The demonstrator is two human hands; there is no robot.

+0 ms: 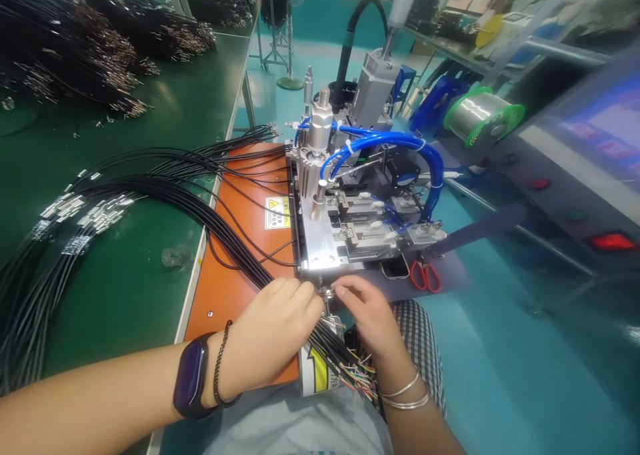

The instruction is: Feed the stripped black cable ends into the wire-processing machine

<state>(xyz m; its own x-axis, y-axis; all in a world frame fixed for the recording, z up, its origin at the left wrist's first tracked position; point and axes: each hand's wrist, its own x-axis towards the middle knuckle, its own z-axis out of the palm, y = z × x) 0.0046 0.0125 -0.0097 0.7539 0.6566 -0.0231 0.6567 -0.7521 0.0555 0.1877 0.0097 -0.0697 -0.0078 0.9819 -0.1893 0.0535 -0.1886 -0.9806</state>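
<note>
At the front edge of the fixture, my left hand has its grip pressed closed around the black cables, which run from the orange mat down past the hand toward my lap. My right hand is just beside it, with its grip drawn in at a small metal end. Can't tell if that grip is pinching it; the fingers hide the contact. Coloured wire ends fan out below the hands.

Step in hand looks like placing a cable end at the fixture's front. Next move calls for seating that end squarely, with the bundle kept clear of the plate.

Beyond the hands, the aluminium fixture sits at the mat's far side, with blue air lines looped over it. Red scissors lie just off its near right corner. On the green counter to the left are black cables with silver terminals. Farther right is a solder spool; more cable bundles are heaped at far left.
</note>
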